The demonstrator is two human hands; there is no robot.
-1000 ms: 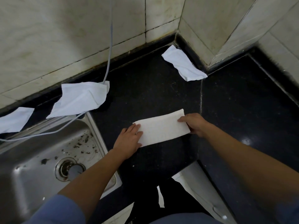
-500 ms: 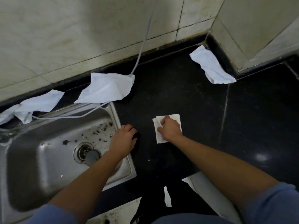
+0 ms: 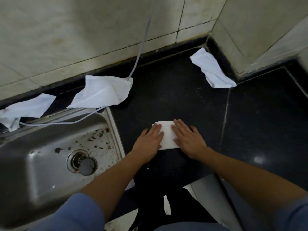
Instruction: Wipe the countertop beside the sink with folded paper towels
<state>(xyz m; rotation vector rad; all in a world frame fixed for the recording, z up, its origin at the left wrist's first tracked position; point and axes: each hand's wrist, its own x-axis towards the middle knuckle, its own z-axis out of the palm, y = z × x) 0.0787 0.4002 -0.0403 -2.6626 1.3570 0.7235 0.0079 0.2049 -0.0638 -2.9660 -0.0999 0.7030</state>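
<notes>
A folded white paper towel lies flat on the black countertop, just right of the steel sink. My left hand presses on its left part with straight fingers. My right hand lies flat on its right part, fingers straight and pointing away from me. Both hands cover the towel's side edges; only a strip of it shows between them.
Crumpled white towels lie along the back: one at the corner, one behind the sink, one at far left. A grey hose hangs down the tiled wall into the sink. Debris speckles the sink around its drain.
The long towel has been folded into a small pad. My left hand moved from the sink rim onto the towel, and my right hand flattened out on it.
</notes>
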